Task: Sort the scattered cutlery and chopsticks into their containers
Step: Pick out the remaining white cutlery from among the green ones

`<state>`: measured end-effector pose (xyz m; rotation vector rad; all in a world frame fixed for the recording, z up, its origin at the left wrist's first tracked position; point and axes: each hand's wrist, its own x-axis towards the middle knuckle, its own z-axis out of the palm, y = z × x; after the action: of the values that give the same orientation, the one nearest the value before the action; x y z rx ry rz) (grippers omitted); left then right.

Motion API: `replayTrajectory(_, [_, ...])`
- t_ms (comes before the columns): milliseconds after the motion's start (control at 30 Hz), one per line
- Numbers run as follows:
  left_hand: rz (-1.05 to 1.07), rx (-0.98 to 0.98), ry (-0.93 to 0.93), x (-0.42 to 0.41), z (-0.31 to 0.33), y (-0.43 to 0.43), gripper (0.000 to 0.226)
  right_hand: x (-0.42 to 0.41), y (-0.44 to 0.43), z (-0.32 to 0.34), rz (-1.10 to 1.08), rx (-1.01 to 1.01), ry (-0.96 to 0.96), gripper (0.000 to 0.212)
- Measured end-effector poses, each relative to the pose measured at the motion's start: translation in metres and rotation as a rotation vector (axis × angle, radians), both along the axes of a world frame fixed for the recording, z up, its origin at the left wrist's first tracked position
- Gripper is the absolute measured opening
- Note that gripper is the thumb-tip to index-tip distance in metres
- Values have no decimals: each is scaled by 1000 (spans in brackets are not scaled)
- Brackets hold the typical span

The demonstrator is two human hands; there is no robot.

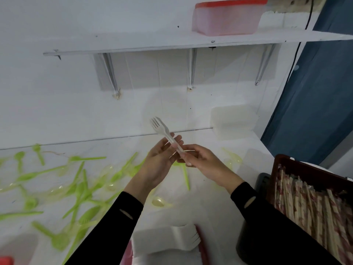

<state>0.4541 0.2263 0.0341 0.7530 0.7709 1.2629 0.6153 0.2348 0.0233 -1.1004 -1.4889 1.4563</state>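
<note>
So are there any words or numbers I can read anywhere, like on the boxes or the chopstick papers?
None can be read.
Chopstick wrappers in the brown crate: red print, too blurred to read.
Pink box on the shelf: no label showing.
White fork held by the left hand and right hand: no marking visible.

Both your arms reach fwd, black sleeves to wrists. Your left hand (160, 161) raised, palm inward, fingers loosely curled, pinching. Your right hand (202, 161) meets it at center, fingertips pinching too.
</note>
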Motion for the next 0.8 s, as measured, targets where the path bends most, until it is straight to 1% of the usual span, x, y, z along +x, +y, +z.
replayTrajectory(100, [24, 59, 128, -6, 11, -25, 43, 6, -13, 3, 92, -48, -38, 33])
replayTrajectory(200, [-31, 138, 351, -16, 26, -50, 52, 9, -16, -4, 51, -152, -63, 42])
replayTrajectory(267, [-152, 190, 536, -26, 29, -68, 50, 12, -14, -7, -42, -186, -102, 36])
replayTrajectory(333, [-328, 210, 729, -35, 23, -83, 47, 16, -15, -11, -111, -138, -154, 27])
replayTrajectory(433, [-585, 256, 1079, -42, 2, -111, 40, 20, -21, -17, -114, -49, -189, 25])
replayTrajectory(500, [-711, 309, 1254, -42, -11, -127, 42, 21, -24, -20, -112, -40, -206, 24])
replayTrajectory(567, [-764, 358, 1361, -39, -20, -139, 48, 20, -23, -24, -96, -37, -254, 26])
replayTrajectory(667, [-763, 419, 1481, -37, -29, -148, 51, 20, -23, -29, -64, -27, -327, 28])
replayTrajectory(733, [-764, 465, 1573, -41, -36, -151, 52, 20, -24, -32, -62, -23, -348, 28])
replayTrajectory(800, [-811, 505, 1638, -43, -43, -154, 56, 21, -23, -33, -65, -22, -356, 27])
